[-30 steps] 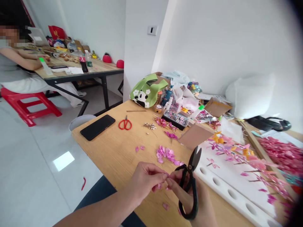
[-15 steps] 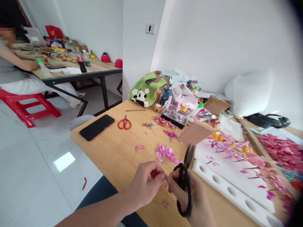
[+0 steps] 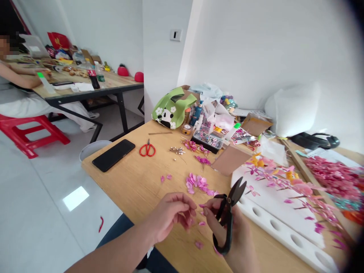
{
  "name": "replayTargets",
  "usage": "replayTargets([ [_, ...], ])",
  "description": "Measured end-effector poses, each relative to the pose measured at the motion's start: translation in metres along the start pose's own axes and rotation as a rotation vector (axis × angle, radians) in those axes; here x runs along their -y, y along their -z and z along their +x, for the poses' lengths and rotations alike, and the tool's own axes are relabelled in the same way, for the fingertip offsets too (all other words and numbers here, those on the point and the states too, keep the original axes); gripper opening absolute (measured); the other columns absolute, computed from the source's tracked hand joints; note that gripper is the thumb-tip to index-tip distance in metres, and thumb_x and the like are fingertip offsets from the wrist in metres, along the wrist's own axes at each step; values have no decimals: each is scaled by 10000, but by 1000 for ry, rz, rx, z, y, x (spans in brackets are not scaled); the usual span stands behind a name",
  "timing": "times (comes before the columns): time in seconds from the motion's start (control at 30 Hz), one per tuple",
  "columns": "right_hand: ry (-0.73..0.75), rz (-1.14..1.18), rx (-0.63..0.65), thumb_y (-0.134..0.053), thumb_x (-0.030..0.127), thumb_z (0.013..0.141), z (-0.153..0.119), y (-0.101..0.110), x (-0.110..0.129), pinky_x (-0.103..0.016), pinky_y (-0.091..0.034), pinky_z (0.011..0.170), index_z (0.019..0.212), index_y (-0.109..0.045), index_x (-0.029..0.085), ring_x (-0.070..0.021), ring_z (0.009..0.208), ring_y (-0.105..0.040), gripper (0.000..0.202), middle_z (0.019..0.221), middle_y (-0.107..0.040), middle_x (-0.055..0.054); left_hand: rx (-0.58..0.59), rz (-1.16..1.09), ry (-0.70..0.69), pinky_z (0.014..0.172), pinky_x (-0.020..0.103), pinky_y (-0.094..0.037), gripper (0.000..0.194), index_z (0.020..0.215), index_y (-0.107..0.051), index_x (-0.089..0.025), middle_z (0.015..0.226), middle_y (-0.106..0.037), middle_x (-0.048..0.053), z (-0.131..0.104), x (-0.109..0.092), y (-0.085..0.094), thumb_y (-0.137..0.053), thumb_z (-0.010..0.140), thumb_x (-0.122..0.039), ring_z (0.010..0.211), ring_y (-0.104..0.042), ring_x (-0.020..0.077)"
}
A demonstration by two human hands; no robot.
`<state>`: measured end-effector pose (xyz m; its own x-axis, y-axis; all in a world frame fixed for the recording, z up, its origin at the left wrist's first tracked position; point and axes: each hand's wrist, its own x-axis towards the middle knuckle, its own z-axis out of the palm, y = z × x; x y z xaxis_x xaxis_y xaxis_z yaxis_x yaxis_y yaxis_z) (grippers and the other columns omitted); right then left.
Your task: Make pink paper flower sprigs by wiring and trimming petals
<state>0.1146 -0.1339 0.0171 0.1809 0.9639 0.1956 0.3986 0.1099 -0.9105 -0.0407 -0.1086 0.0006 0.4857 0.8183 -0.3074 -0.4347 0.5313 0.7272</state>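
My right hand (image 3: 227, 227) is closed round the handle of black-handled scissors (image 3: 229, 201), whose dark blades point up with a small gap between the tips. Its thumb and forefinger also pinch a small pink petal (image 3: 202, 206). Just to the left, my left hand (image 3: 173, 216) is apart from it, fingers loosely curled and spread, with nothing clearly held. Several loose petals lie on the wooden table (image 3: 136, 182) beneath and beside the hands. A heap of pink petals (image 3: 198, 182) sits just beyond them.
A black phone (image 3: 113, 155) and red-handled scissors (image 3: 147, 149) lie at the left. At the right, pink flower stems (image 3: 287, 185) lean over a white foam block (image 3: 273, 223). A green bag (image 3: 173, 108) stands at the back. A person sits at another table (image 3: 119, 85).
My hands have parted from their shared pinch; the left has loosened its fingers. The petal stays in my right fingers, and the scissors have tilted rightward. The view has shifted slightly.
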Motion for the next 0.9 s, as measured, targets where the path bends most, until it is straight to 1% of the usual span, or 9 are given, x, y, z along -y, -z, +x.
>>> replayTargets([
  [0.07, 48, 24, -22, -655, 362, 751, -3, -2, -3, -242, -466, 499, 745, -490, 231, -157, 608, -564, 211, 723, -612, -22, 55, -94, 154, 417, 219, -416, 291, 706, -632, -96, 616, -606, 51, 2, -2, 6, -585, 745, -381, 471, -530, 109],
  [0.17, 65, -1, 40, -642, 350, 788, -9, -2, -13, -221, -434, 440, 775, -463, 243, -161, 637, -559, 209, 785, -614, -33, 124, -163, 326, 373, 211, -397, 406, 671, -647, -74, 610, -602, 55, 4, -3, 11, -510, 804, -433, 420, -517, 92],
  [0.3, 141, -41, 124, -635, 252, 794, -13, -2, -24, -217, -446, 451, 801, -463, 252, -163, 657, -563, 172, 780, -599, -19, 124, -129, 341, 351, 198, -386, 184, 638, -641, -87, 562, -577, 13, 3, -6, 8, -629, 716, -253, 389, -496, 75],
  [0.4, 166, -39, 137, -621, 215, 793, -12, -2, -24, -221, -447, 461, 817, -470, 257, -169, 674, -586, 159, 810, -622, -24, 119, -110, 335, 334, 193, -359, 132, 616, -630, -104, 543, -571, 2, -1, -9, 4, -681, 664, -216, 380, -486, 74],
  [0.47, 188, -35, 91, -628, 226, 792, -11, -2, -20, -233, -463, 500, 805, -469, 257, -171, 686, -603, 163, 829, -642, -28, 96, -114, 309, 343, 191, -358, 147, 614, -627, -111, 555, -583, 4, -3, -10, 2, -719, 644, -221, 389, -489, 73],
  [0.57, 177, -1, -39, -640, 270, 801, -9, -3, -14, -253, -490, 582, 787, -474, 250, -170, 703, -618, 168, 827, -662, -34, -3, -122, 140, 416, 198, -404, 185, 632, -651, -108, 545, -595, 10, -4, -8, -3, -778, 617, -242, 432, -511, 78],
  [0.67, 41, 68, 73, -673, 328, 785, -8, -2, -9, -249, -485, 552, 785, -525, 232, -162, 643, -601, 176, 762, -652, -29, -134, -121, -36, 466, 207, -413, 228, 657, -688, -93, 498, -575, -2, -2, -3, -8, -822, 584, -263, 445, -508, 80],
  [0.77, -141, 150, 206, -734, 365, 725, -10, -3, -3, -243, -466, 497, 759, -560, 219, -142, 557, -556, 229, 696, -612, -1, -180, -113, -110, 470, 209, -398, 247, 656, -698, -88, 525, -597, 6, -1, 1, -12, -835, 574, -276, 445, -499, 73],
  [0.9, -269, 247, 165, -798, 347, 651, -10, -6, 2, -226, -454, 471, 720, -529, 221, -123, 526, -518, 306, 626, -546, 39, -140, -117, -114, 484, 221, -401, 253, 674, -691, -96, 578, -622, 14, -3, -2, -14, -834, 573, -278, 467, -513, 82],
])
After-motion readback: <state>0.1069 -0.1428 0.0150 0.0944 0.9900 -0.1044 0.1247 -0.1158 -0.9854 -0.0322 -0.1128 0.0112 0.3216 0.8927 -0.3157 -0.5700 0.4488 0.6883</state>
